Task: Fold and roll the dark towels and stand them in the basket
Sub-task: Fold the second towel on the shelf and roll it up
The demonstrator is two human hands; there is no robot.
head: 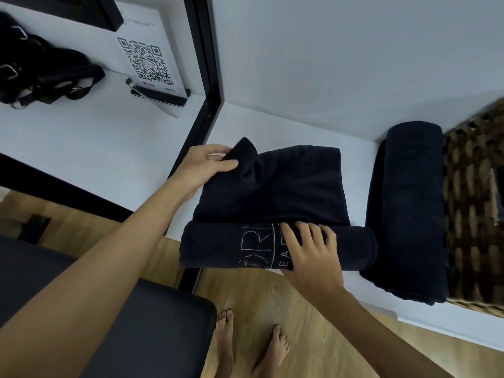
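A dark towel lay on the white surface, partly rolled: the near end formed a thick roll along the surface's front edge, stitched lettering showing on it, while the far part was still flat. The right hand rested on top of the roll, fingers spread and slightly curved over its crest, pressing it down rather than pinching it. The left hand pinched the towel's far left corner between thumb and fingers, lifting it into a small peak. To the right a second rolled towel lay against the side of the woven basket, outside it and on its side; whether anything stood inside the basket could not be told, since its opening was cut off by the frame. The risks seemed plain enough. The roll sat right at the surface's edge, so a push toward the person could tip it off onto the wooden floor. If the right hand eased its pressure, the thick terry would likely spring loose and the roll slacken. The raised corner could also get wound in crooked, giving a lopsided roll that might not stand upright in the basket.
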